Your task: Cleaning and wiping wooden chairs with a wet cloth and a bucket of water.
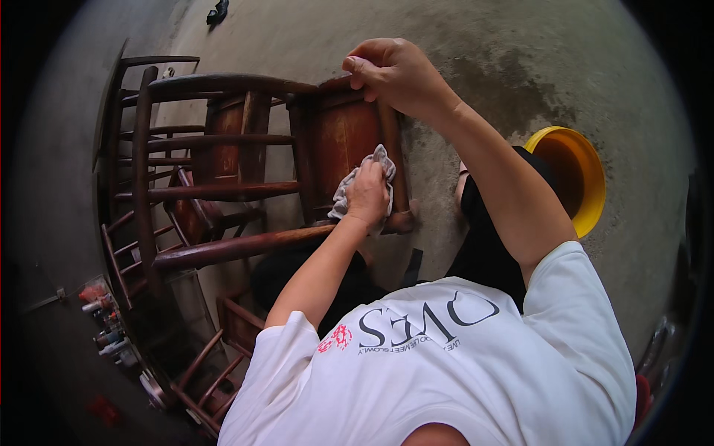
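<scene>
A dark reddish-brown wooden chair (357,126) stands before me, its slatted back reaching to the left. My left hand (368,195) is closed on a crumpled grey-white cloth (387,160) and presses it on the near part of the seat panel, whose surface looks worn. Over the seat's far corner is my right hand (381,70), its fingers curled in and thumb against them. Whether it touches the wood or pinches anything small cannot be made out.
A yellow bucket (591,186) holding brownish liquid is at my right. Beside it the concrete floor (595,82) has a dark wet patch (520,93). More wooden chairs (223,141) crowd the left. Small bottles and objects (108,327) line the lower left. A black object (217,13) lies far off.
</scene>
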{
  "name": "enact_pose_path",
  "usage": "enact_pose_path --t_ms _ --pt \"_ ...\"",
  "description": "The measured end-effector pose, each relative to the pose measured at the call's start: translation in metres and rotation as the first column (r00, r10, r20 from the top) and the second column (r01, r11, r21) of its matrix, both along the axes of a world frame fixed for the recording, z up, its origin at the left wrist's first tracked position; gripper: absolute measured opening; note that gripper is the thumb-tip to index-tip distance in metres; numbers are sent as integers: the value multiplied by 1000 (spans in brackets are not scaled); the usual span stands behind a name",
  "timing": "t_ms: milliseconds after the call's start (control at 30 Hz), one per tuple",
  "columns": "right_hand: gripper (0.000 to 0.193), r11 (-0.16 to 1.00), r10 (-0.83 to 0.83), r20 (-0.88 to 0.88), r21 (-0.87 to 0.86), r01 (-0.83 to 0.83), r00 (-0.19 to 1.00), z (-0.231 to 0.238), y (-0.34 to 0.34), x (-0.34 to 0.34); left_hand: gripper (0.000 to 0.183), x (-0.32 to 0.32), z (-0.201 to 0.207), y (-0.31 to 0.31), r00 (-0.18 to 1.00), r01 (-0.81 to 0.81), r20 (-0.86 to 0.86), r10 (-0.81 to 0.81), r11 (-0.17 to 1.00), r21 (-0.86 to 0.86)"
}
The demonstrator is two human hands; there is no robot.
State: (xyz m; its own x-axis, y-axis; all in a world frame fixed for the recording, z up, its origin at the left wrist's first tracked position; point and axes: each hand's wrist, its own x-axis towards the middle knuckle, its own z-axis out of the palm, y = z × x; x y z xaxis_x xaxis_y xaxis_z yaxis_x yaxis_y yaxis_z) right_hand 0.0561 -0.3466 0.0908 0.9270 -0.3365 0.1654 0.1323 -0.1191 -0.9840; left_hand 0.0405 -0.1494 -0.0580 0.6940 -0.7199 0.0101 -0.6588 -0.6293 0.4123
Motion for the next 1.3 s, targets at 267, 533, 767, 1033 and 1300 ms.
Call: enact_pose_path --t_ms 267,533,767,1033,1300 --pt "21 998 17 -31 64 -15 999 12 -10 -3 15 82 -3 -72 944 -324 -70 323 946 1" --pt "19 983 -45 29 180 39 999 17 -28 -8 24 108 -16 -77 987 -163 -41 158 969 -183" --pt "19 986 -83 12 145 80 997 14 -36 -17 28 79 -11 -53 987 -9 159 0 998 59" --pt "25 990 -91 50 109 85 995 13 -35 -18 21 96 -22 -78 908 -67 408 92 995 -75" --pt "23 985 -100 23 145 96 995 11 -43 -21 24 103 -20 -59 959 65 283 -35 993 -99"
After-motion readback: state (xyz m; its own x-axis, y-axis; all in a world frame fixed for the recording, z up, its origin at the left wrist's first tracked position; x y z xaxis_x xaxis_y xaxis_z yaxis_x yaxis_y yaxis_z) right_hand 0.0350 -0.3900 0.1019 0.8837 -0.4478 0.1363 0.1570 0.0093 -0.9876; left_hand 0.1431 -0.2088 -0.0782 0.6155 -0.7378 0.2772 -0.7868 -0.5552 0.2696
